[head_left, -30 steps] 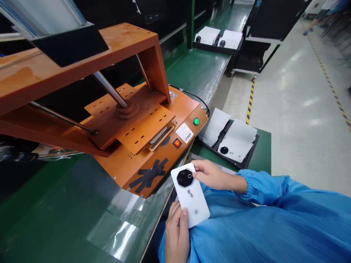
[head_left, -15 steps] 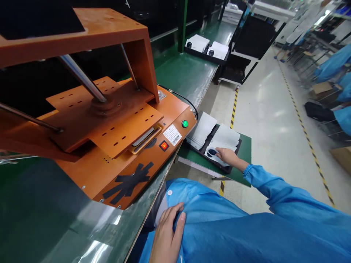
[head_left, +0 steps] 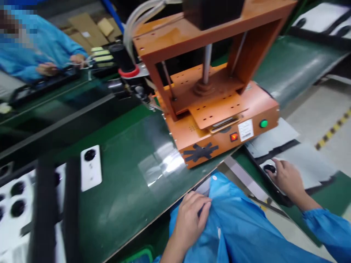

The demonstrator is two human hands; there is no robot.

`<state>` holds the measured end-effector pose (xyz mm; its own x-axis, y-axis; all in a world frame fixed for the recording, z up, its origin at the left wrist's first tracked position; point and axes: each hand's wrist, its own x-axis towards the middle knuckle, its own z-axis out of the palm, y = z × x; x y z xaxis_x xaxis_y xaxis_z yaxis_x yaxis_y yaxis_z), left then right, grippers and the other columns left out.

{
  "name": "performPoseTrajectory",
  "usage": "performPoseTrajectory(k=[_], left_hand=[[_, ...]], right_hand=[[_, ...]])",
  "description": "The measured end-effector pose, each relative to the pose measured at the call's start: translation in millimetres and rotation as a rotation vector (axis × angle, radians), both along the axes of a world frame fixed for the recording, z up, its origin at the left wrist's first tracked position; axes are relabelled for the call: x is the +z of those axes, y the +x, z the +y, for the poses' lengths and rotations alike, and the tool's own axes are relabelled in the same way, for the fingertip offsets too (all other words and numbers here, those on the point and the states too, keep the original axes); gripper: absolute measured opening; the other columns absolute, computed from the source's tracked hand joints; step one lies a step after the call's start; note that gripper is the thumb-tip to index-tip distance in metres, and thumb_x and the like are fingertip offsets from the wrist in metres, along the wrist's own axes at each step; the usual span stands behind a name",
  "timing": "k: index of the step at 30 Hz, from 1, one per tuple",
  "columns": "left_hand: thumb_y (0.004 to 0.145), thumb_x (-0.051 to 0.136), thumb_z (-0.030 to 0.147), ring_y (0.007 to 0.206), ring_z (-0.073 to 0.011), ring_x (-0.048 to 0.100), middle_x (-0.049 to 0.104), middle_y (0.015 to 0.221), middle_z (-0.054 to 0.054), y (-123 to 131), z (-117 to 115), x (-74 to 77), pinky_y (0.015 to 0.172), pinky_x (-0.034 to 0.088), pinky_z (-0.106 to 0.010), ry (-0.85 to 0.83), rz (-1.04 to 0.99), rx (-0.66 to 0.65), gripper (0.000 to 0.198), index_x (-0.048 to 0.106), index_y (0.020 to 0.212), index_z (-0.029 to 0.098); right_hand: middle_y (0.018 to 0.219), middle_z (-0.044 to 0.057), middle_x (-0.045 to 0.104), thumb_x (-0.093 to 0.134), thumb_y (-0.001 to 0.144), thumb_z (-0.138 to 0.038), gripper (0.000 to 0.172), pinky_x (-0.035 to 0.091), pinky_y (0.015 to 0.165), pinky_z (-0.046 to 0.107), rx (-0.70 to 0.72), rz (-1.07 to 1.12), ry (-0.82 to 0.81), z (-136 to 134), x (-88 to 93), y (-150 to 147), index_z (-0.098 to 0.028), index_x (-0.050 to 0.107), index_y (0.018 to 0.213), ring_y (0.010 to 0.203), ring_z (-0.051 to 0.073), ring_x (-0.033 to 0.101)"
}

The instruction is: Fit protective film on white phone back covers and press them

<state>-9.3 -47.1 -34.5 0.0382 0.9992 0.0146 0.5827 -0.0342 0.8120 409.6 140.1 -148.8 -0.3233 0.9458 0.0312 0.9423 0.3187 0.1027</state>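
My right hand (head_left: 287, 179) is at the black tray (head_left: 285, 201) on the low green stand, thumb and fingers closed on the edge of a white phone back cover (head_left: 263, 165) with a round black camera ring. Motion blur softens the grip. Pale sheets (head_left: 309, 160) lie beside it in the tray. My left hand (head_left: 190, 215) rests against the blue smock by the bench edge, fingers loosely bent, thumb apart, holding nothing visible. On the bench, another white phone back cover (head_left: 91, 175) lies alone, camera ring upward.
An orange press (head_left: 225, 135) with a lit green button and red switch stands on the green bench (head_left: 123, 204). At left, black trays (head_left: 46, 219) hold several white covers. Across the bench, a co-worker in a blue smock (head_left: 41, 44) works with both hands.
The view has swung left, bringing the left-hand trays and co-worker into sight. My right hand stays at the tray by the cover. The fingers of my left hand have curled a little more.
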Motion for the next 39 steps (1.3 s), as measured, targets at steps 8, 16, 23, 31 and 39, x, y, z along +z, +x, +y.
performPoseTrajectory(k=[8,16,23,31,39], left_hand=[[0.092,0.064,0.036,0.138,-0.0399,0.045,0.061,0.144,-0.010,-66,-50,-15.8,0.111,0.027,-0.058,0.058,0.603,0.652,0.049,0.059,0.141,0.032],[0.096,0.059,0.035,0.127,-0.0298,0.054,0.063,0.137,-0.010,-80,-56,-8.8,0.108,0.037,-0.049,0.115,0.524,0.693,0.032,0.068,0.126,0.029],[0.092,0.068,0.041,0.129,-0.0323,0.051,0.069,0.133,-0.006,-134,-15,-18.5,0.108,0.036,-0.054,0.102,0.517,0.736,0.031,0.072,0.121,0.031],[0.091,0.071,0.031,0.126,-0.0287,0.055,0.075,0.119,-0.002,-132,-19,-23.6,0.106,0.038,-0.052,0.186,0.429,0.782,0.011,0.076,0.100,0.029],[0.095,0.065,0.032,0.129,-0.0289,0.053,0.071,0.131,-0.002,-131,-19,-20.5,0.107,0.037,-0.053,0.151,0.507,0.742,0.022,0.073,0.115,0.032]], right_hand=[[0.087,0.005,0.069,0.057,0.096,-0.020,0.019,0.048,0.073,0.034,1.031,0.598,-0.152,-40,70.4,-203,-0.026,0.068,0.110,0.078,0.019,0.059],[0.092,0.006,0.065,0.043,0.104,-0.022,0.024,0.046,0.074,0.031,1.091,0.768,-0.303,-63,122.9,-373,-0.020,0.067,0.105,0.086,0.018,0.058],[0.091,0.007,0.062,0.049,0.103,-0.022,0.021,0.043,0.075,0.034,1.028,0.685,-0.150,-51,116.1,-436,-0.017,0.069,0.099,0.088,0.021,0.054],[0.096,0.005,0.066,0.057,0.101,-0.026,0.016,0.036,0.076,0.036,1.171,0.660,-0.141,-45,110.1,-439,-0.021,0.071,0.103,0.089,0.021,0.050],[0.096,0.009,0.064,0.050,0.101,-0.020,0.017,0.038,0.078,0.037,1.192,0.592,-0.079,-51,110.9,-442,-0.016,0.066,0.096,0.090,0.023,0.050]])
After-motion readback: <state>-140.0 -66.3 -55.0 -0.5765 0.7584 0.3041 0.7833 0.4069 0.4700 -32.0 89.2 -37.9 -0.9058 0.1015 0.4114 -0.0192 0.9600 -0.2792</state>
